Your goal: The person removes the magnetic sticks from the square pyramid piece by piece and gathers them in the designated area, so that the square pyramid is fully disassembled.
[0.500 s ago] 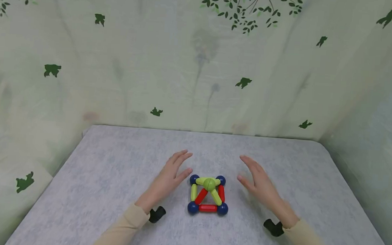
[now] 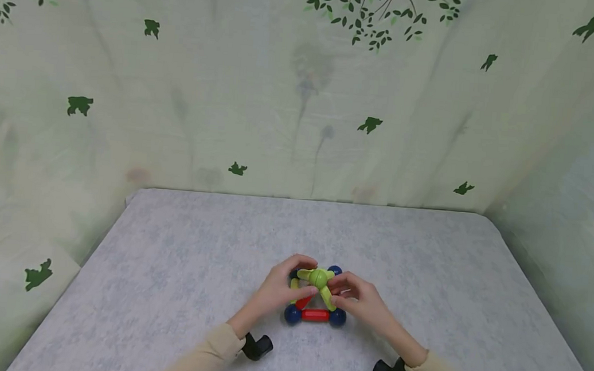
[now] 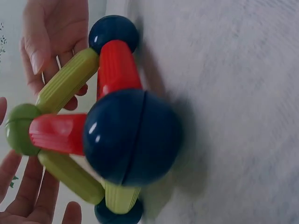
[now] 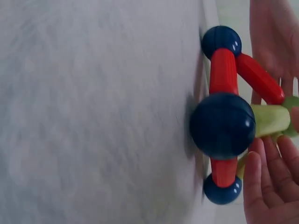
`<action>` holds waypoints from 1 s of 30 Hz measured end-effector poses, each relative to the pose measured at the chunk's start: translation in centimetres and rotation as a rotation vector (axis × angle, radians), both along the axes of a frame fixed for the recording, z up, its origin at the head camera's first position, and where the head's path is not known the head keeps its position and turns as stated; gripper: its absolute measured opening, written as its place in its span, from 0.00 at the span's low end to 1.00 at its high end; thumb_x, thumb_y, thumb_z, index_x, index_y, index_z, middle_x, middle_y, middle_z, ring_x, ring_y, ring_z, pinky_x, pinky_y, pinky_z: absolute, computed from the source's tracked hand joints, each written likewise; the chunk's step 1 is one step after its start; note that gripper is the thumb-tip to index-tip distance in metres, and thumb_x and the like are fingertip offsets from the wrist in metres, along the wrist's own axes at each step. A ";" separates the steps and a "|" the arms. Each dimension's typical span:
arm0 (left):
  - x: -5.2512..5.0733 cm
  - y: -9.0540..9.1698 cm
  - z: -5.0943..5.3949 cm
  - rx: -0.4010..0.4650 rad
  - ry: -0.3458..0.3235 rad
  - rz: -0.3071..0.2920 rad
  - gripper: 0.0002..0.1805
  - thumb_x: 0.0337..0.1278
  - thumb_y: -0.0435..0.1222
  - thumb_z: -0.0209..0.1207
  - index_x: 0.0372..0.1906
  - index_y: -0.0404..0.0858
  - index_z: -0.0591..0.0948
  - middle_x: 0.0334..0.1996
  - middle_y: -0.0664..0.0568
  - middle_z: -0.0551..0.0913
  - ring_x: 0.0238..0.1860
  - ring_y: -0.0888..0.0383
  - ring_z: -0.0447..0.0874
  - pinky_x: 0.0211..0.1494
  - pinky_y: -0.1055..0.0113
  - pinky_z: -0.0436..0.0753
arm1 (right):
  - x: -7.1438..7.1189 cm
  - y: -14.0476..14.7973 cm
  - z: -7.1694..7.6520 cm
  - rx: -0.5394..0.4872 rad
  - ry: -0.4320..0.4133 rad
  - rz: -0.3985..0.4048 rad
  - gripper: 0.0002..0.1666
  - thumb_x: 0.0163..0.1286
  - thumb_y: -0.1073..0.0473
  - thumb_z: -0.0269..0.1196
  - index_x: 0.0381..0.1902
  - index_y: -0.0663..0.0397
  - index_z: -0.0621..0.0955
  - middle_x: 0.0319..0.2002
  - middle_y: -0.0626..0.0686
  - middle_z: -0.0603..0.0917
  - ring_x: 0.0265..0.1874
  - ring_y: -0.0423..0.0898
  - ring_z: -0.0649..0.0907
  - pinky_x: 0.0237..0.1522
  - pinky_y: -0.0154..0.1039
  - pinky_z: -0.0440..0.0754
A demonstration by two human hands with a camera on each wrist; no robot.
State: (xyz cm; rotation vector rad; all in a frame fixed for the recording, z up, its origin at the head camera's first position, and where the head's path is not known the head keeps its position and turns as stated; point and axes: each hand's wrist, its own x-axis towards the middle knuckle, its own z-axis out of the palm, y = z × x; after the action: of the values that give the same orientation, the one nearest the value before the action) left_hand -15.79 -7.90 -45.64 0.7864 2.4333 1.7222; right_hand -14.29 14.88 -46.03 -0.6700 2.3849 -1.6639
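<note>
A pyramid of ball-and-rod building pieces stands on the table in front of me. Dark blue balls form its base corners, joined by red and yellow-green rods. A green ball tops it, where several slanting rods meet. My left hand reaches round the left side, its thumb near the green ball and its fingers behind. On the right, my right hand has thumb and fingers bent about a yellow-green rod. Firm contact by either hand is not visible.
The pyramid's base balls rest on a grey-blue cloth-covered table. A pale curtain with leaf prints hangs behind and beside the table. Black wrist cameras sit at both sleeve cuffs.
Both hands have moved inward from the two sides to the pyramid, overlapping its upper part in the head view. The pyramid keeps its place.
</note>
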 end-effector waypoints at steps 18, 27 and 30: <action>-0.8 0.5 -0.6 0.018 0.076 -0.017 0.19 0.52 0.32 0.67 0.50 0.40 0.78 0.47 0.52 0.81 0.47 0.57 0.77 0.51 0.52 0.77 | 0.7 -0.9 0.0 0.026 -0.084 -0.039 0.15 0.60 0.66 0.68 0.43 0.62 0.77 0.38 0.52 0.80 0.37 0.46 0.80 0.41 0.38 0.80; -1.4 0.1 -0.3 -0.019 0.079 -0.161 0.19 0.57 0.37 0.64 0.54 0.42 0.78 0.48 0.56 0.80 0.47 0.59 0.77 0.52 0.55 0.76 | -0.8 0.0 0.0 -0.003 0.001 -0.096 0.11 0.66 0.64 0.63 0.45 0.61 0.78 0.43 0.55 0.81 0.43 0.53 0.80 0.49 0.47 0.78; -1.5 0.2 -0.1 -0.039 0.090 -0.176 0.19 0.58 0.37 0.64 0.55 0.42 0.78 0.49 0.56 0.81 0.48 0.60 0.77 0.54 0.55 0.75 | -1.5 0.1 -0.2 0.064 0.058 -0.103 0.12 0.65 0.63 0.65 0.45 0.58 0.79 0.44 0.53 0.81 0.46 0.53 0.79 0.52 0.53 0.75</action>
State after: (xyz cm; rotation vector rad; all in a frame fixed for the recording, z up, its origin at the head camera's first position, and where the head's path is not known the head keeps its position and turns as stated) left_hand -17.33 -7.71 -45.79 1.0598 2.3621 1.6047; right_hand -15.82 14.93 -46.20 -0.6028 2.5417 -1.6198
